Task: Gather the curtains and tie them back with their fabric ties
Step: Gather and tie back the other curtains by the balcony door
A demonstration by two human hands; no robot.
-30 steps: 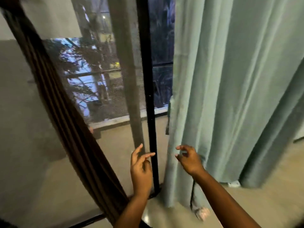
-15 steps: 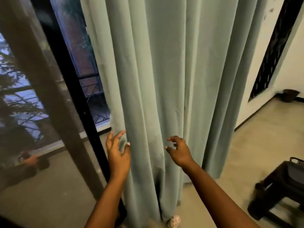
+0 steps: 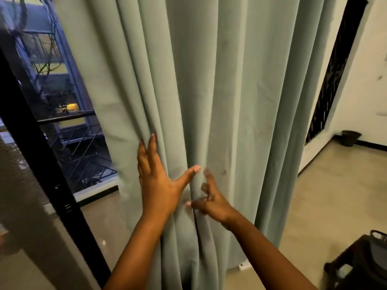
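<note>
A pale green curtain hangs in long vertical folds across the middle of the view, down to the floor. My left hand lies flat against its left folds at about waist height, fingers straight and pointing up, thumb stretched to the right. My right hand is just right of it and blurred. Its thumb and curled fingers pinch a fold of the curtain between them. The thumbs of both hands nearly meet. No fabric tie shows.
A black door frame slants down the left, with a mesh screen beside it and a balcony railing outside. A dark stool stands at bottom right. A black window grille is in the white wall on the right.
The view has swung right, from the open doorway onto the green curtain. Both hands moved forward from mid-air onto the fabric; the left now presses it and the right has taken a fold.
</note>
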